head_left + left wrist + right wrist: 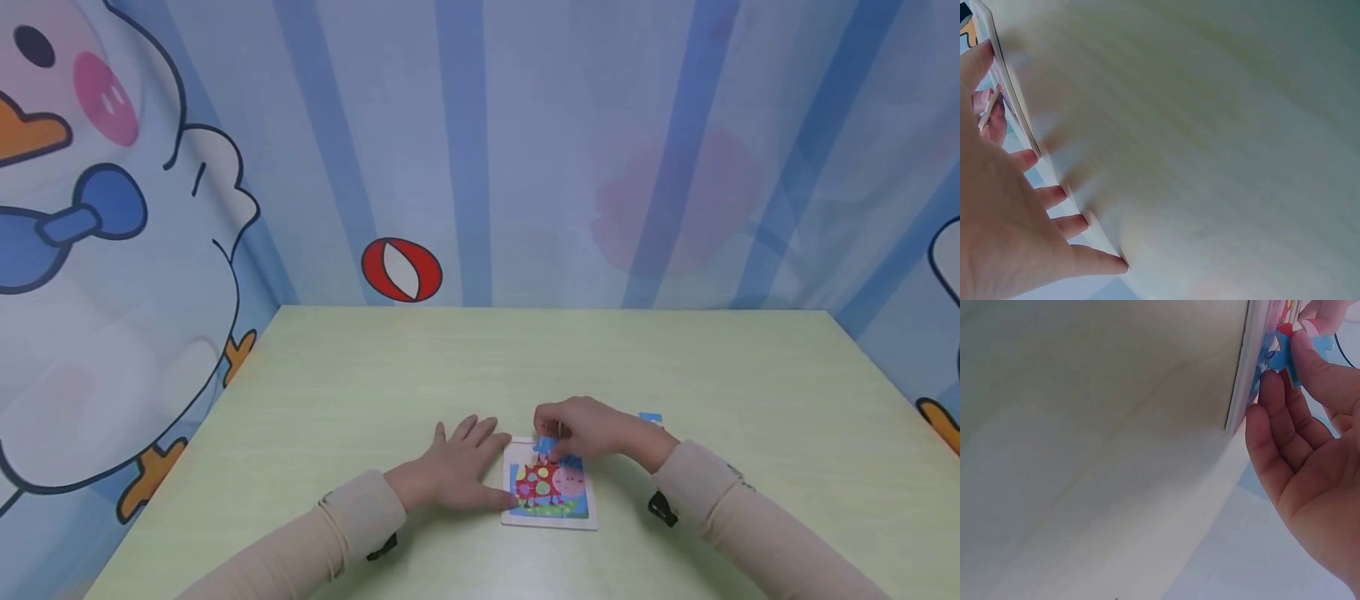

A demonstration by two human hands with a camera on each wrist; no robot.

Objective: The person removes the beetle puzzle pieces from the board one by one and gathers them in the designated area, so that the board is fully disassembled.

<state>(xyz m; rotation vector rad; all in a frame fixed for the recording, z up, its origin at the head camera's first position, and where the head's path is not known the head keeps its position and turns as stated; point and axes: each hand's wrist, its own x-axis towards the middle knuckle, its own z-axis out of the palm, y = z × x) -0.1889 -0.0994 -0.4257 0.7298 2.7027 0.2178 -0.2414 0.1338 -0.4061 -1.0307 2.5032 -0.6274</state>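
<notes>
A jigsaw puzzle board (549, 525) with a white rim lies on the table, bearing a red, dotted ladybug picture. My right hand (588, 427) pinches a blue puzzle piece (545, 446) between thumb and fingers over the board's upper part. In the right wrist view the same piece (1280, 358) stands tilted to the board, with some red on it. My left hand (461, 473) lies spread at the board's left side, its thumb and index finger at the rim. The left wrist view shows its fingertips (1079, 225) on the table.
Another blue piece (651, 418) lies on the table behind my right wrist, partly hidden by it. The pale table (375, 358) reaches back to a striped blue curtain (525, 167). A cartoon bird (112, 333) is printed on the left side.
</notes>
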